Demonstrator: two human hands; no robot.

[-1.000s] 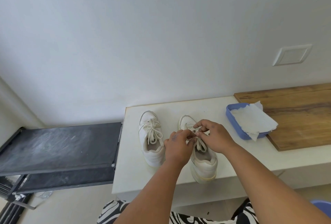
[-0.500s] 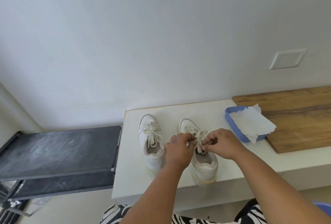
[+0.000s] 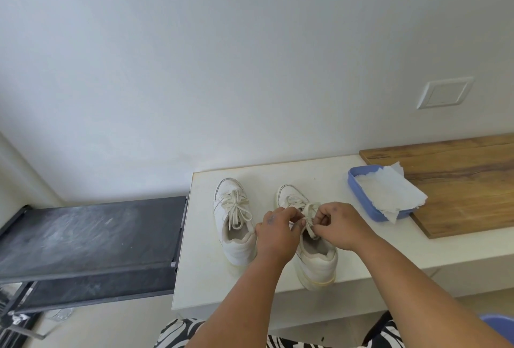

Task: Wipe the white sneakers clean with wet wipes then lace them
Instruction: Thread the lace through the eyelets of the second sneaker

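Two white sneakers stand side by side on the white bench (image 3: 361, 239), toes toward the wall. The left sneaker (image 3: 235, 225) is laced and tied in a bow. Over the right sneaker (image 3: 314, 258), my left hand (image 3: 275, 233) and my right hand (image 3: 338, 226) meet above the tongue. Each hand pinches a part of its cream lace (image 3: 308, 213). The hands hide most of the lacing.
A blue tray (image 3: 361, 200) with a white wipe (image 3: 389, 194) draped over it sits right of the sneakers, against a wooden board (image 3: 459, 181). A dark low rack (image 3: 89, 239) stands left of the bench. A blue object (image 3: 500, 322) shows at the lower right corner.
My right hand came back from the toe end of the lacing toward me and now meets my left hand over the tongue. The view shifted slightly.
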